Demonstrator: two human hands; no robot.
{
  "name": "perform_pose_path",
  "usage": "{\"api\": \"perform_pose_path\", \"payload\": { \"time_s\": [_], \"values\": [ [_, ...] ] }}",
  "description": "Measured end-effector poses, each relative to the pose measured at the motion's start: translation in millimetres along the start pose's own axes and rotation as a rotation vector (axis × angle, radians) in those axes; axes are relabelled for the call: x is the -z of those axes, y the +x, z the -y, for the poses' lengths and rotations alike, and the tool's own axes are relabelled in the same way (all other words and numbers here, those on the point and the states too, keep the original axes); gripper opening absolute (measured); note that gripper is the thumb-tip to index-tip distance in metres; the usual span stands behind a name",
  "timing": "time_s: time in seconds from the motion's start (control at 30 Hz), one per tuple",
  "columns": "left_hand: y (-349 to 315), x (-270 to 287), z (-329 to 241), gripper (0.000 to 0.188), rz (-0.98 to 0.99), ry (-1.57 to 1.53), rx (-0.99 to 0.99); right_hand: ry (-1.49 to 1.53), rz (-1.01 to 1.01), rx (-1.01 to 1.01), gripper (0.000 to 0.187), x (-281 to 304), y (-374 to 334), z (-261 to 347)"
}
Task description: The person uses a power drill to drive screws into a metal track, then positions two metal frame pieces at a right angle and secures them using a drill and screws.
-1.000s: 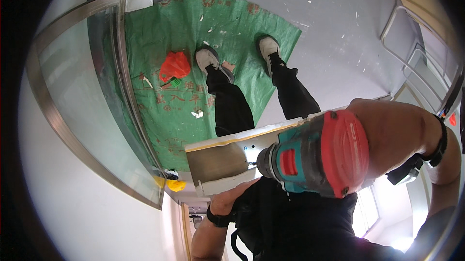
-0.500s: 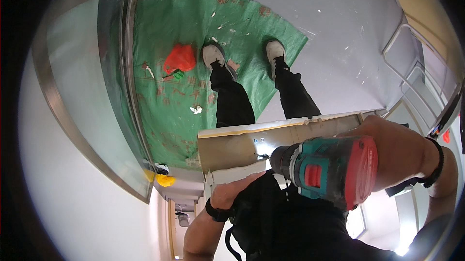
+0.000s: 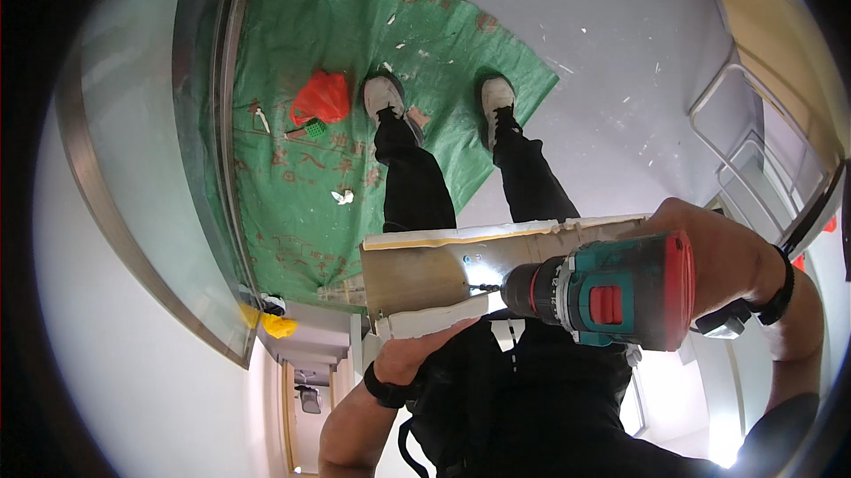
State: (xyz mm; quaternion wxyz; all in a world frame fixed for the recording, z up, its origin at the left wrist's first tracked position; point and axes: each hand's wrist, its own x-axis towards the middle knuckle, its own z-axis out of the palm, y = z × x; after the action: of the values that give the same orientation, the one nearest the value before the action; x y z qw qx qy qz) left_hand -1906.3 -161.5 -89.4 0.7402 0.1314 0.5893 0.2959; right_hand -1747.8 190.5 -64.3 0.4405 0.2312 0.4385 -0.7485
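My right hand (image 3: 709,243) is wrapped round a teal, black and red power drill (image 3: 603,296); the drill body hides its fingers. A dark drill bit (image 3: 484,288) points left from the chuck over the brown face of a board (image 3: 408,274) with ragged white edges. The drill's lamp lights a patch there, beside two small round marks. Whether the bit tip touches the board, I cannot tell. Against the board's near edge, my left hand (image 3: 424,347) grips it, fingers hidden underneath. The board lies crosswise in front of my body.
A green protective sheet (image 3: 292,168) covers part of the grey floor (image 3: 612,88), with my shoes on it. On it lie a red plastic bag (image 3: 323,97) and white scraps. A metal-framed glass panel (image 3: 146,123) stands left; a metal-tube frame (image 3: 709,123) stands right.
The drill has swung more level, its rear end moving up, and the bit now shows more of its length. My view has shifted slightly; my left hand stays at the board's edge.
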Motion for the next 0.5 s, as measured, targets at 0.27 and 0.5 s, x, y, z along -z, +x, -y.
{"api": "perform_pose_path", "payload": {
  "time_s": [0.27,0.5],
  "values": [
    [11,-5,-11,0.028,-0.065,-0.014,0.045,0.035,-0.055,0.081,0.053,-1,1,1],
    [0,6,7,0.029,0.072,0.364,-0.308,-0.067,-0.06,0.03,0.045,-1,1,-4]
  ]
}}
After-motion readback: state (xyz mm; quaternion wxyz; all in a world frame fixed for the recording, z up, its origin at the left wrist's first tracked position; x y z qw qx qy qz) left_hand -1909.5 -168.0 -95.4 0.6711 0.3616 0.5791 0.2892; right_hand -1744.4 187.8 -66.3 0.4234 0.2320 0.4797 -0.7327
